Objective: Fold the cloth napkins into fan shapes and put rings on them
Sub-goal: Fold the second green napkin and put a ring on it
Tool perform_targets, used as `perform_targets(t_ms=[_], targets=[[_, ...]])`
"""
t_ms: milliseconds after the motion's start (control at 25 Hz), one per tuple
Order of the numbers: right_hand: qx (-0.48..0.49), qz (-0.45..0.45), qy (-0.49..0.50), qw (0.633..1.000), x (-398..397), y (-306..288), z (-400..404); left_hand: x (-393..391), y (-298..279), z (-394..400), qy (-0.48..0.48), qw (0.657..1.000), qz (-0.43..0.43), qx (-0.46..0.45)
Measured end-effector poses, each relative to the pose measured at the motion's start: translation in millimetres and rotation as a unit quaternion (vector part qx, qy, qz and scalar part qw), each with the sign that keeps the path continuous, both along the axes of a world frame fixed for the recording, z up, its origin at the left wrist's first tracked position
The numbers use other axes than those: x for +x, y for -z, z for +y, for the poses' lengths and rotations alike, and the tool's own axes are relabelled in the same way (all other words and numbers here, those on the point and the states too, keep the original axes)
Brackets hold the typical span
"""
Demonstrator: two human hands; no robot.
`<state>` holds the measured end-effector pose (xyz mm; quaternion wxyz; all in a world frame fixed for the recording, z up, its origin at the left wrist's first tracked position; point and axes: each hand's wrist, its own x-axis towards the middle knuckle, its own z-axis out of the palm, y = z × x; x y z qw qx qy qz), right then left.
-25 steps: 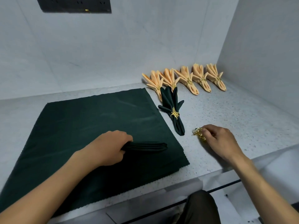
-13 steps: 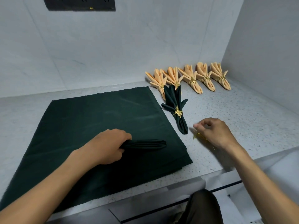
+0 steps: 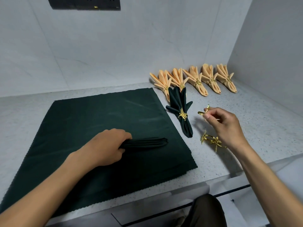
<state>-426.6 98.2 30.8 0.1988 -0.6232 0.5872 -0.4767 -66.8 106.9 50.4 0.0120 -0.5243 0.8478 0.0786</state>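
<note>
My left hand grips one end of a pleated dark green napkin that lies on a stack of flat dark green napkins. My right hand is lifted above the counter and pinches a gold leaf ring between thumb and fingers. More gold rings lie on the counter just below that hand. A finished dark green fan napkin with a gold ring lies between the stack and my right hand.
Several peach fan napkins with gold rings stand in a row at the back right, near the corner wall. The speckled grey counter ends in a front edge close to my body. A dark panel hangs on the back wall.
My right hand has picked one gold ring out of the pile and raised it off the counter. My left hand has kept its grip on the pleated napkin.
</note>
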Motion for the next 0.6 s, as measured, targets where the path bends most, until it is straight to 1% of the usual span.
perform_targets(t_ms=[80, 160, 200, 240, 320, 360, 480, 600], targets=[[-0.025, -0.026, -0.045, 0.998, 17.9, -4.6, 11.7, 3.2, -4.0, 3.0, -0.006, 1.000, 0.021, -0.010], [-0.022, -0.089, -0.085, 0.992, 39.5, -4.0, 21.7, 7.9, -8.8, 7.5, -0.013, 0.999, 0.037, -0.021], [-0.009, -0.103, -0.099, 0.990, 49.8, -2.8, 25.2, 11.0, -11.2, 10.3, -0.018, 0.999, 0.040, -0.024], [-0.001, -0.086, -0.108, 0.990, 58.2, -1.1, 26.7, 14.4, -13.4, 12.8, -0.022, 0.999, 0.041, -0.028], [0.002, 0.020, -0.122, 0.992, 70.5, 0.8, 26.3, 21.6, -17.2, 17.8, -0.027, 0.998, 0.042, -0.039], [-0.002, 0.080, -0.134, 0.988, 76.2, -0.2, 25.9, 24.8, -19.0, 20.2, -0.028, 0.998, 0.042, -0.043], [0.003, 0.208, -0.198, 0.958, 95.4, -5.5, 25.8, 27.3, -23.1, 26.1, -0.019, 0.998, 0.037, -0.043], [0.008, 0.318, -0.229, 0.920, 116.8, -10.0, 24.2, 25.8, -25.9, 30.0, 0.000, 0.999, 0.025, -0.047]])
